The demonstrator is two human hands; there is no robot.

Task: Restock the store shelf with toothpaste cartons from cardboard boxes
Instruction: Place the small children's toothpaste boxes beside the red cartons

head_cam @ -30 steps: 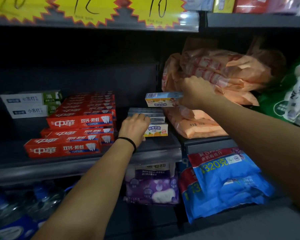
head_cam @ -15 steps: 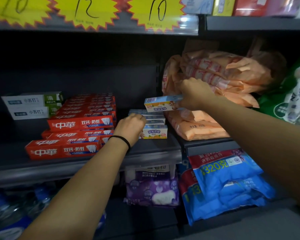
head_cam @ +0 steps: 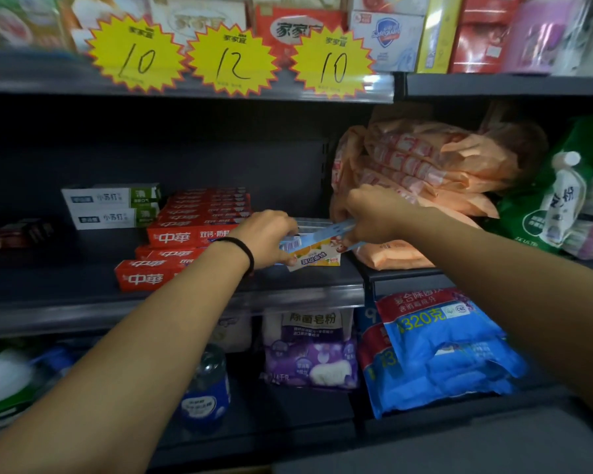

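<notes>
A dark store shelf (head_cam: 172, 295) spans mid-frame. The right hand (head_cam: 374, 213) pinches a blue-and-orange toothpaste carton (head_cam: 317, 239), tilted at centre, while the left hand (head_cam: 271, 239) grips the stacked cartons (head_cam: 314, 261) beneath, probably steadying them for placement.

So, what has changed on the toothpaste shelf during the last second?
The right hand brought its blue-and-orange carton down from mid-air onto the small stack, tilted. The left hand, earlier on the stack's front, now grips this carton's left end too. The red cartons and white cartons stayed put.
</notes>
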